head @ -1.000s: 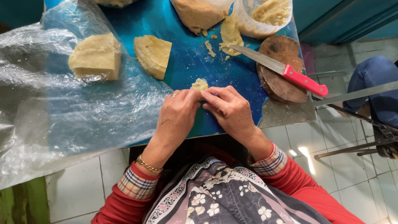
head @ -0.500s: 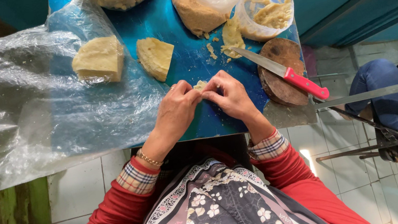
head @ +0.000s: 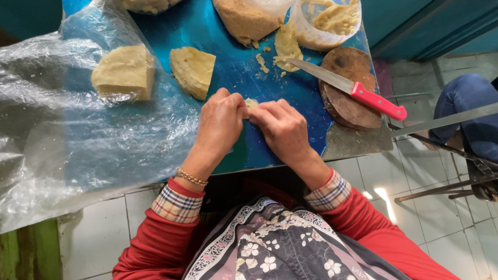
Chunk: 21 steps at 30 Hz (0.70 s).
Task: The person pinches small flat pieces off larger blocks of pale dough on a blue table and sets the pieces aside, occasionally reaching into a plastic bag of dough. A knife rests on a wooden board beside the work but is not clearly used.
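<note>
My left hand [head: 220, 123] and my right hand [head: 282, 127] meet over the blue table [head: 216, 30], fingertips pinched together on a small pale piece of dough [head: 251, 103]. Most of that piece is hidden by my fingers. Two larger yellowish dough blocks lie further back: one [head: 124, 73] under a clear plastic sheet [head: 27, 135], the other [head: 193, 71] bare on the table.
A red-handled knife [head: 350, 87] rests across a round wooden board [head: 350, 86] at the right. Bags and a clear tub of dough [head: 328, 13] stand at the table's back. Another person's blue-clad leg [head: 480, 111] is at the right, over white floor tiles.
Both hands have moved slightly away from me over the table, still pinching the small dough piece. Nothing else has shifted.
</note>
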Motion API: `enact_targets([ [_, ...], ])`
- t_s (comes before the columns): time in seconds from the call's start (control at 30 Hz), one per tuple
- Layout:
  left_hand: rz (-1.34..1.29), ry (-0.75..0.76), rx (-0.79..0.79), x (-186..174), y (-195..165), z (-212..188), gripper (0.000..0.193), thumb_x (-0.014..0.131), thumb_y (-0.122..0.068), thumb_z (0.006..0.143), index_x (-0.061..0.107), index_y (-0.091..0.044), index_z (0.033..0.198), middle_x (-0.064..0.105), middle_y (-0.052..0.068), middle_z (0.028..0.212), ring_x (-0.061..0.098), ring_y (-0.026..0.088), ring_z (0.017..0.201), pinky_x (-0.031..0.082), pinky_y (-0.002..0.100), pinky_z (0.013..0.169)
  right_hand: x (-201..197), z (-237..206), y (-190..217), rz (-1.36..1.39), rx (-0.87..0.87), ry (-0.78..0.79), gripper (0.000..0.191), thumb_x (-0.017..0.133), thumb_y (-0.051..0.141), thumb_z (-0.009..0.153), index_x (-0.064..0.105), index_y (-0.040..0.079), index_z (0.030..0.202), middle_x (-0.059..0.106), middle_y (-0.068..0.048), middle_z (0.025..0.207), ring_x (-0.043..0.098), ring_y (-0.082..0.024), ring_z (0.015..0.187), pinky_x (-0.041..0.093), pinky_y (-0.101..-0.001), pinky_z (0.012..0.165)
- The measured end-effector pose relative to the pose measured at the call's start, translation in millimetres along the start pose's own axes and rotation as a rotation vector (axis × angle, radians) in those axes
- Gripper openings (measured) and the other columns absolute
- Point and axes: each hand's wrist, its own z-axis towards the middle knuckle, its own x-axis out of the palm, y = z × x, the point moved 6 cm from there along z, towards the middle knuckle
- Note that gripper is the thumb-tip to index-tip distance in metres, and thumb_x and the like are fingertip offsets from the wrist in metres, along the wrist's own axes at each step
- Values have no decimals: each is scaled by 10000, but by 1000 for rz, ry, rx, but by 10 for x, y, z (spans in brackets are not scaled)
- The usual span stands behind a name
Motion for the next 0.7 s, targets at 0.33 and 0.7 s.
enact_targets([
  [0.33, 31, -78, 129, 2, -204, -326, 68, 693, -76, 913, 653, -54, 863, 593, 152, 870, 623, 373, 854, 518, 477, 738, 123, -46, -375, 269, 252, 174, 100, 792, 124, 853, 745, 69, 923, 638, -76, 881, 633, -257, 824, 514, -360, 716],
  [0.7, -112, 105, -73, 16, -40, 42, 111, 705, -96, 817, 645, -11, 856, 667, 167, 836, 662, 391, 811, 517, 489, 698, -70, -127, -7, -67, -5, 17, 155, 778, 74, 865, 753, 98, 1016, 732, -39, 956, 660, -250, 815, 491, -383, 683],
])
